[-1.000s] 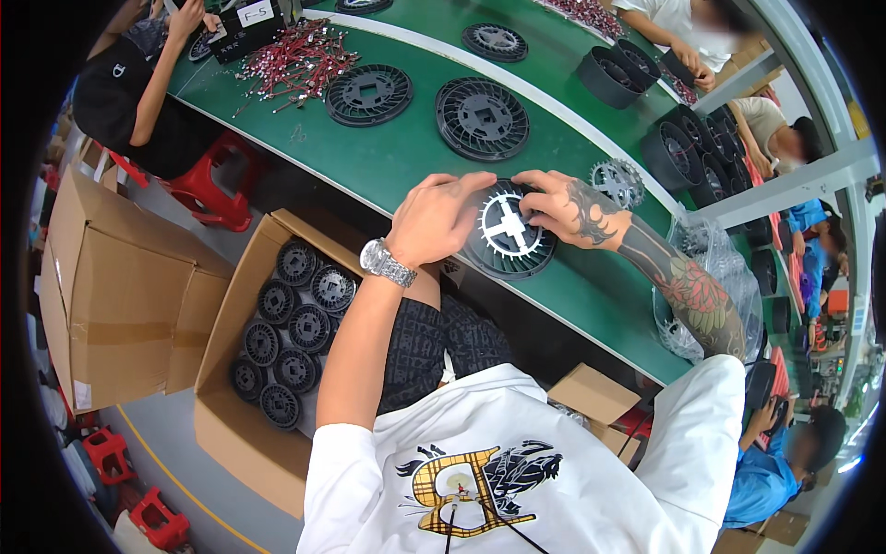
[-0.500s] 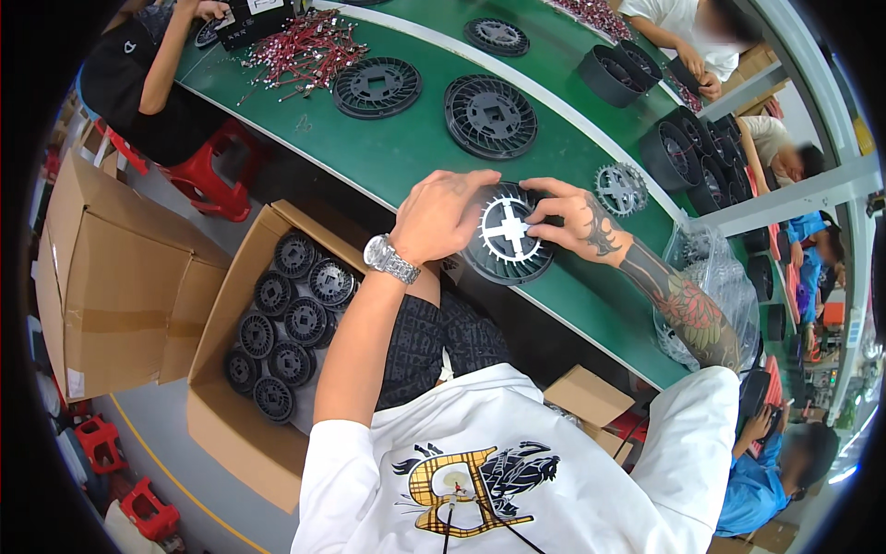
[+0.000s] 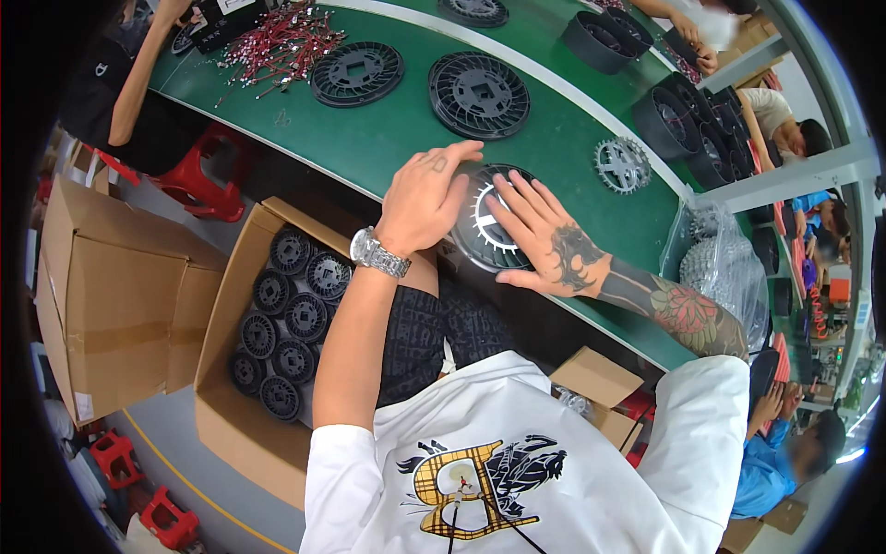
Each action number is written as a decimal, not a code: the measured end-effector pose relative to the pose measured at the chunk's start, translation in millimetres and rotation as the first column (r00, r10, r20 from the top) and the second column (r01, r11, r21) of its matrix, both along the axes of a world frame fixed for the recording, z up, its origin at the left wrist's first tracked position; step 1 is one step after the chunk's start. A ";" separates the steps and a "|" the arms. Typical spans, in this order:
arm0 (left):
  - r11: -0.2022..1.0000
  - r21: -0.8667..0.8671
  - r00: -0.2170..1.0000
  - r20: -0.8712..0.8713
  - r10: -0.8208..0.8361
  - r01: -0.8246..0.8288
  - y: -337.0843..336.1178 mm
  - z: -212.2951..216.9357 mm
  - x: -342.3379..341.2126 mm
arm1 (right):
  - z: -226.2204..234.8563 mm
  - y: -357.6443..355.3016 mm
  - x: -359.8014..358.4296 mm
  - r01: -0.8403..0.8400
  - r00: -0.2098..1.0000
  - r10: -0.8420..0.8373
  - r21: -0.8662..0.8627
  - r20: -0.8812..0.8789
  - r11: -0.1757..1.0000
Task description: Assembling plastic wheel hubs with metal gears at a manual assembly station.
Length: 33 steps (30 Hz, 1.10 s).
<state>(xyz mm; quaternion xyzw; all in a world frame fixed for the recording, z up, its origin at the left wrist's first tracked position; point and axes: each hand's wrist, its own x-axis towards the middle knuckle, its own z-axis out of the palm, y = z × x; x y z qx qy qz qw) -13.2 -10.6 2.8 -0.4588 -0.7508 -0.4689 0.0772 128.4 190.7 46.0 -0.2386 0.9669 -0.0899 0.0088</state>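
Apparently, from the head view, the step in hand is settling or pressing a white toothed ring (image 3: 485,220) onto a vented black disc (image 3: 471,244), which lies at the near edge of the green table (image 3: 572,148). The ring sits within the disc's rim, its right part hidden under the right hand (image 3: 546,231). That hand is spread flat across the disc, fingers nearly straight and close together, thumb out toward the disc's near side; it grips nothing. The left hand (image 3: 420,205) is at the disc's left, fingers loosely bent, with a gap between thumb and forefinger. It seems to hold nothing, though I cannot tell whether it touches the rim.

Beyond the disc lies a larger black disc (image 3: 480,94), and beyond it to the left another black disc (image 3: 357,74). To the disc's right, well apart, is a grey toothed ring (image 3: 622,165); farther right is a clear plastic bag (image 3: 729,277). Left of the disc and below the table is a cardboard box (image 3: 249,454) of black wheels (image 3: 305,316).

As I judge it, the next move calls for even pressure from the palm, with the left hand steadying the rim.
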 end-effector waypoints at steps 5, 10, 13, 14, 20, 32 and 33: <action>0.974 -0.066 0.964 -0.170 0.203 -0.217 2.8 -5.6 -1.8 | -4.3 44.0 -20.6 0.213 0.977 -0.209 0.109 -0.043 0.971; 0.871 -0.289 0.911 -0.241 0.335 -0.397 21.5 -2.3 4.7 | 1.4 82.8 -51.0 0.419 0.905 -0.422 0.274 -0.053 0.866; 0.819 -0.412 0.911 -0.278 0.305 -0.400 22.3 -2.5 2.9 | 4.3 100.8 -78.5 0.456 0.890 -0.442 0.245 -0.114 0.855; 0.817 -0.408 0.906 -0.293 0.305 -0.407 22.4 -0.2 2.3 | -2.1 114.5 -92.0 0.476 0.878 -0.446 0.214 -0.174 0.853; 0.814 -0.468 0.939 -0.193 0.285 -0.344 14.7 4.2 6.0 | -35.7 153.4 -175.8 0.569 0.809 -0.516 0.155 -0.282 0.808; 0.934 -0.246 0.953 -0.223 0.206 -0.259 13.1 11.4 7.0 | -7.5 158.0 -185.4 0.688 0.680 -0.615 0.060 -0.399 0.723; 0.930 -0.229 0.944 -0.233 0.234 -0.287 3.4 9.8 8.7 | -12.7 141.5 -195.4 0.662 0.692 -0.599 0.023 -0.403 0.749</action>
